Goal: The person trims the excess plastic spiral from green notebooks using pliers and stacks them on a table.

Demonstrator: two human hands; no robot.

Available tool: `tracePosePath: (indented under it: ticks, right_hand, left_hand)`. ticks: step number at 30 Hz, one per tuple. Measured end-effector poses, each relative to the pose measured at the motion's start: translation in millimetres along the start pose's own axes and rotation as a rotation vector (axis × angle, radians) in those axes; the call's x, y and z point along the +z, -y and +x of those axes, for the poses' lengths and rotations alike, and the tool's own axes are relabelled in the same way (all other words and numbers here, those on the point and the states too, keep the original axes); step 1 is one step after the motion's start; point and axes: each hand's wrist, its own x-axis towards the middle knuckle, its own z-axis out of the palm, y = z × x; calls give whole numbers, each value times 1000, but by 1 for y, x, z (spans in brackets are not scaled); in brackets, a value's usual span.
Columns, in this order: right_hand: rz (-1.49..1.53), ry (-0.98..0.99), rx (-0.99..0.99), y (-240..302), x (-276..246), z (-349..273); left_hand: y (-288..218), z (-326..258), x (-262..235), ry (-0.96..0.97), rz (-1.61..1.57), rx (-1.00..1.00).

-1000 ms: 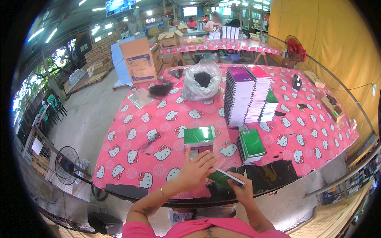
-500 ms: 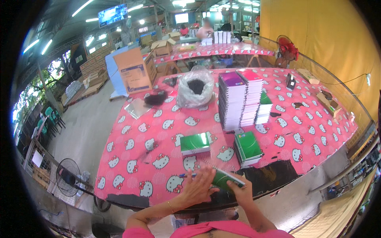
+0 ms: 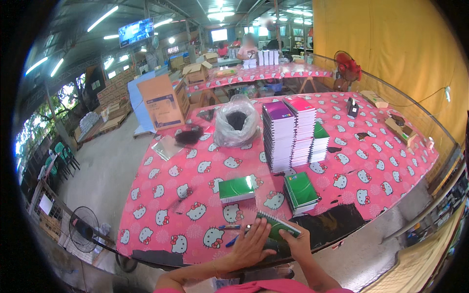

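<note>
My right hand (image 3: 299, 240) grips a spiral-bound green notebook (image 3: 277, 225) at its right end, thumb on the cover. My left hand (image 3: 250, 244) lies with straight fingers against the notebook's left edge, palm down. A slim pen (image 3: 229, 227) and a blue pen-like piece (image 3: 231, 241) show beside those fingers; whether they lie on the table or touch the hand I cannot tell. Ahead on the left sits a small stack of green notebooks (image 3: 237, 189). Another green-covered stack (image 3: 301, 191) is to the right, its coils facing left.
Tall stacks of purple notebooks (image 3: 279, 139) and red notebooks (image 3: 304, 132) stand farther back beside a shorter green stack (image 3: 319, 144). A clear plastic bag (image 3: 238, 122) with dark contents and a carton (image 3: 163, 100) are at the back left. A torn black patch (image 3: 337, 217) marks the near edge.
The view has shifted slightly, so the table sits lower in the picture. My left hand's fingers have straightened beside the notebook. My right hand keeps its grip.
</note>
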Motion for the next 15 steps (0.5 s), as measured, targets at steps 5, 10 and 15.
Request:
tracePosePath:
  ticks: [5, 10, 15]
  right_hand:
    - [-164, 106, -81, -3, 0, -1]
    - [-153, 114, -108, -4, -5, 0]
    - [-39, 105, -25, -13, -16, 7]
  left_hand:
    - [14, 38, -30, -149, 148, -116]
    - [-11, 17, -17, 80, 15, 20]
    - [-9, 17, 3, -13, -26, 125]
